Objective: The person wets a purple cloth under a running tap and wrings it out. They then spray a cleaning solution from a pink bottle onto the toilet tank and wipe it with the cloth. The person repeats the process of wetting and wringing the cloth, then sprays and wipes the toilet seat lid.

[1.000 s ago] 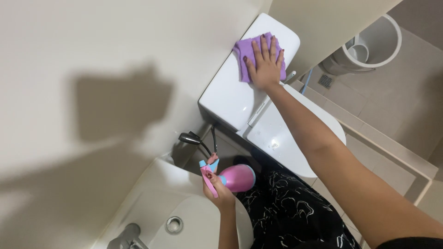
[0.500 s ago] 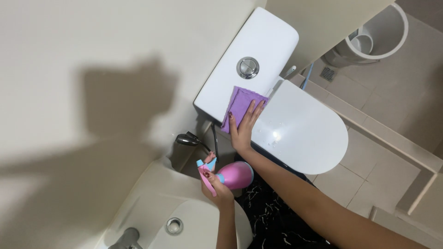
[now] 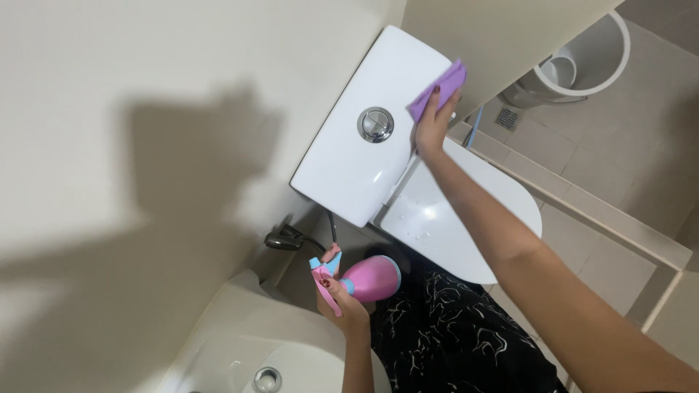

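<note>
The right hand (image 3: 431,127) was curled shut on a purple cloth (image 3: 440,89), pressing it against the 2 o'clock edge of the white toilet tank lid (image 3: 342,167). The cloth stuck out beyond the fingertips toward 1 o'clock, near the tank's far corner. A round chrome flush button (image 3: 376,124) sat in the lid just beside the hand, at its 9 o'clock.

The left hand (image 3: 341,300) was wrapped tight around the neck of a pink spray bottle (image 3: 370,279), a finger lying against its pink and blue trigger head (image 3: 322,271). The bottle's rounded body pointed toward 3 o'clock, held in the air over the gap between the tank and the basin. Whether it held any liquid could not be told through the opaque plastic.

At 4 o'clock from the tank lay the closed white toilet seat lid (image 3: 466,218), with small water drops on its surface. At 7 o'clock in the frame was a pale washbasin (image 3: 240,342); its bowl showed a metal drain (image 3: 267,378) and no standing water that could be made out. At 1 o'clock, on the tiled floor, stood a white round bin (image 3: 582,58) with a pale liner or inner bucket inside it. A chrome wall valve (image 3: 282,239) sat below the tank at 8 o'clock.
</note>
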